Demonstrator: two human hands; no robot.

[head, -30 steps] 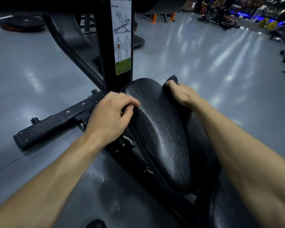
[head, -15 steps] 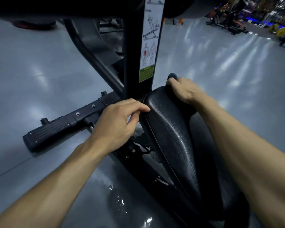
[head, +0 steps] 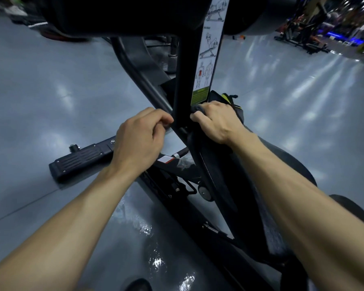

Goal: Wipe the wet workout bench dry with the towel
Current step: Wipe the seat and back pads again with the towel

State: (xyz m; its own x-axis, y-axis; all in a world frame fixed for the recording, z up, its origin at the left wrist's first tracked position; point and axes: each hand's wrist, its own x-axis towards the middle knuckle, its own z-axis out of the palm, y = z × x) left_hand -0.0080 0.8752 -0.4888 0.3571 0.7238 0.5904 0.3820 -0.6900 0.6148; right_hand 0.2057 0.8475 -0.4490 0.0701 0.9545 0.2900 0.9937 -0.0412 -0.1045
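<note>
The black workout bench pad [head: 235, 198] runs from lower right toward the middle, seen almost edge-on, with droplets on its skin. At its far tip my right hand [head: 218, 122] is closed on a dark towel [head: 196, 108], pressed against the right side of the black upright post [head: 186, 85]. On the post's left side my left hand [head: 140, 141] has its fingers curled onto a dark edge of the bench. Whether that edge is pad or frame is hidden by the fingers.
Water glints on the grey floor [head: 156, 263] left of the bench frame. A ribbed black foot bar [head: 80, 162] sticks out to the left. A yellow-and-black bag [head: 234, 101] lies behind my right hand. Thick black roller pads [head: 114, 13] hang overhead. Gym machines [head: 303, 38] stand far right.
My view has swung left, so the pad now shows edge-on. My right hand has slid with the towel to the pad's tip at the post. My left hand has moved up against the post.
</note>
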